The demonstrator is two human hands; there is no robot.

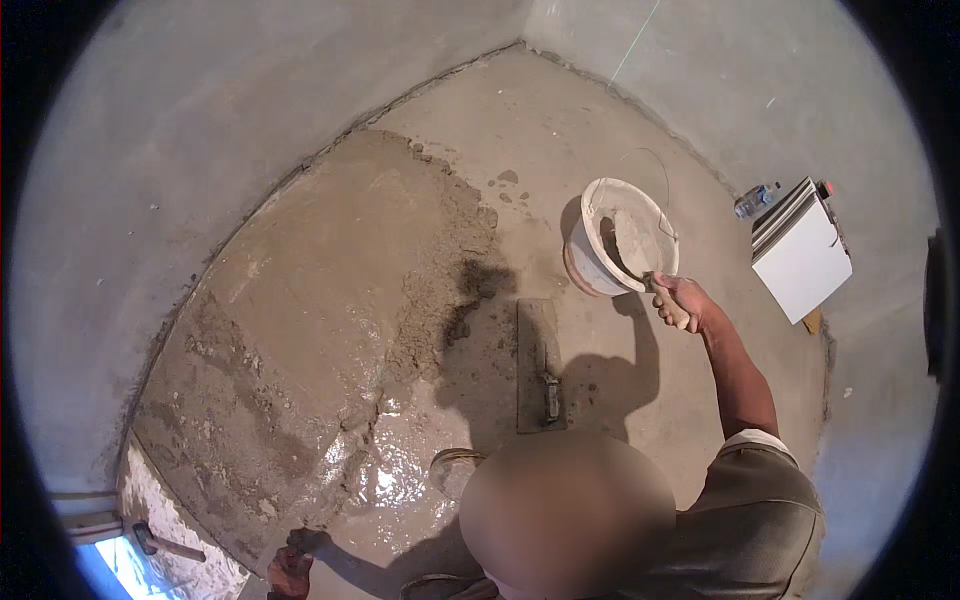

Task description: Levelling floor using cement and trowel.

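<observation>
My right hand (677,302) is closed round the wooden handle of a trowel (633,240). The trowel's mortar-smeared blade reaches over the rim and into a white bucket (588,262), which stands on the floor with its wire handle up. At the lower left, my left hand (290,573) is low by the edge of the wet mortar (330,260), its fingers too dark and small to read. Between my hands a long rectangular smoothing trowel (535,370) lies flat on the floor, handle up. Wet, shiny mortar with a rough edge covers the left side.
Grey walls (230,120) meet in a far corner, with a thin green line (635,45) on one. Against the right wall are a clear bottle (757,200) and a leaning stack of panels with a white face (805,262). A hammer (168,543) lies at the lower left.
</observation>
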